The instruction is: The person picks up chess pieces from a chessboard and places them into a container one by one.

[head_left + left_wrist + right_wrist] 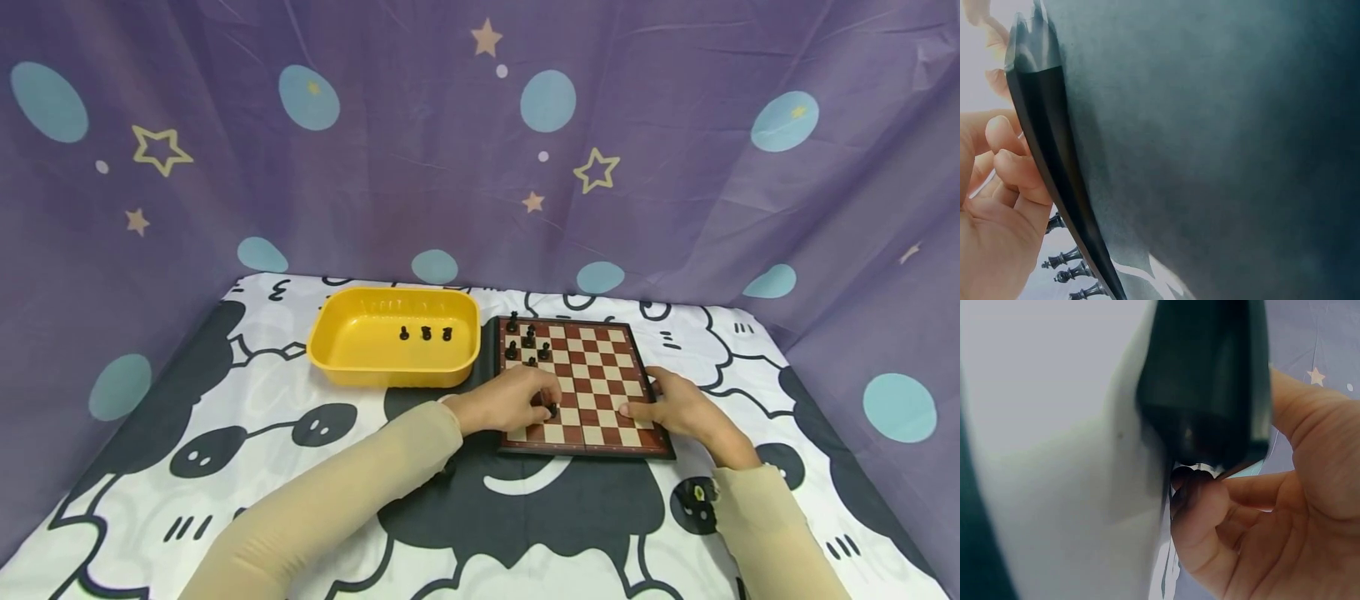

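A chessboard with red-brown and cream squares lies on the patterned cloth. Over its near left part, my left hand pinches a small black chess piece, mostly covered by the fingers. Several black chess pieces stand at the board's far left, and a few show beside the left hand in the left wrist view. My right hand grips the board's right edge, thumb on the squares and the other fingers at the side. In the right wrist view its fingertips curl at the dark edge.
A yellow plastic tray sits left of the board, with 3 black pieces inside. White cloth with black cartoon drawings covers the table. Behind and at the sides hangs a purple curtain with stars and blue ovals.
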`<state>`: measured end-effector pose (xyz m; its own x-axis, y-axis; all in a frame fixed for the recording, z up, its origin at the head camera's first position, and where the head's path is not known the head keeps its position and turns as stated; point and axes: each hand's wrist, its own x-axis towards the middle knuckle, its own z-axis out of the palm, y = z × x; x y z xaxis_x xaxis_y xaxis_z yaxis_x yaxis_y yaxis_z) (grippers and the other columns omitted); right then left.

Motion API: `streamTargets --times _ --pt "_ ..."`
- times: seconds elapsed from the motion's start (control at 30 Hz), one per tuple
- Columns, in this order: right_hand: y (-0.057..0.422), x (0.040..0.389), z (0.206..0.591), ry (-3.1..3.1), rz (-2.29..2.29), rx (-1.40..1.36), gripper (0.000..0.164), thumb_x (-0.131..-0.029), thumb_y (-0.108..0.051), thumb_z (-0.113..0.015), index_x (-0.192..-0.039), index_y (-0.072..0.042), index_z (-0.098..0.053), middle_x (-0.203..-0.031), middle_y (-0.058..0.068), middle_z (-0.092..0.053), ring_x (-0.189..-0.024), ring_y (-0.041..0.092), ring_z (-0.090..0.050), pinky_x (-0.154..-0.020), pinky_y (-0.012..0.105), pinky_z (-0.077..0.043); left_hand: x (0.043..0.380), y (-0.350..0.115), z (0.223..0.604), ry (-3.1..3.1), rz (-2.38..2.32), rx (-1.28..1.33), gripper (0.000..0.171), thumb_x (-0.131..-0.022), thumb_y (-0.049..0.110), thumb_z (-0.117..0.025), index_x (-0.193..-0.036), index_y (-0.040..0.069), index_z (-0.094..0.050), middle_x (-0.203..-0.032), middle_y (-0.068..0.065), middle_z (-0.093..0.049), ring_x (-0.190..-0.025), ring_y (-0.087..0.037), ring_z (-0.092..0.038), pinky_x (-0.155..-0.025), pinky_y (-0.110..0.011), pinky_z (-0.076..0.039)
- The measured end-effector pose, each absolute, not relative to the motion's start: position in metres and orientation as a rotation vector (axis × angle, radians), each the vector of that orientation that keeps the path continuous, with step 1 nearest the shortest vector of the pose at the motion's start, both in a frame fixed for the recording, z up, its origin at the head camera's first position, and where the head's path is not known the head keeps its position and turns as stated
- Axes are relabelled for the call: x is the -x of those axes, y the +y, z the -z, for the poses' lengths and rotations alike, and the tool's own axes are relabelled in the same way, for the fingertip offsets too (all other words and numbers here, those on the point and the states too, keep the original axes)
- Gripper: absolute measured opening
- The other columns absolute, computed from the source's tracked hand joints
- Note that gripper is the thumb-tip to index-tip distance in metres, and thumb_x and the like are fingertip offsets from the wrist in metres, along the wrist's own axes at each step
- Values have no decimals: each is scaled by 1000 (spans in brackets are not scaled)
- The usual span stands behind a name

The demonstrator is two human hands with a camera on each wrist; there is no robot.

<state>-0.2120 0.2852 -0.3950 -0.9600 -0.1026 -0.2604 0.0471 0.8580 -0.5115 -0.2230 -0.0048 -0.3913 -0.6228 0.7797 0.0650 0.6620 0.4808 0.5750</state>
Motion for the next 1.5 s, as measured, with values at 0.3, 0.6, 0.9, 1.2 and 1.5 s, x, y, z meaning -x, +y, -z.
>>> streamTargets --times 0.3,0.6,0.9,1.2,1.5 --pt "285 211 393 2752 763 34 95 -78 -48 -74 -140 10 -30 -113 26 -56 -92 30 -56 -80 45 -45 225 -2 392 2522 -840 -1249 13 -89 8 -66 -100 15 -67 -93 6 -63 -80 -4 -56 -70 -20 -46" --pt "284 212 395 2742 773 25 97 -78 -48 -75 -141 10 -29 -113 26 -55 -93 30 -56 -81 45 -45 225 -1 392 2530 -831 -1251 10 -89 10 -67 -97 16 -66 -91 7 -62 -78 -4 -56 -68 -20 -46" --pt "284 211 393 2736 777 19 98 -77 -49 -75 -141 10 -29 -113 26 -55 -92 30 -56 -80 46 -45 225 -1 391 2535 -828 -1275 10 -88 9 -67 -96 15 -66 -92 6 -62 -77 -6 -56 -68 -20 -46" --pt "284 211 392 2735 780 25 97 -78 -48 -75 -141 11 -29 -113 26 -55 -92 30 -56 -80 45 -45 223 -2 389 2546 -837 -1299 11 -88 8 -66 -96 15 -64 -94 6 -60 -79 -9 -57 -68 -20 -45" --pt "284 211 393 2733 779 13 96 -78 -48 -75 -141 9 -30 -112 25 -55 -92 29 -56 -80 44 -45 221 -12 385 2571 -840 -1283 12 -88 11 -65 -99 15 -66 -96 8 -61 -81 -12 -56 -72 -23 -45"
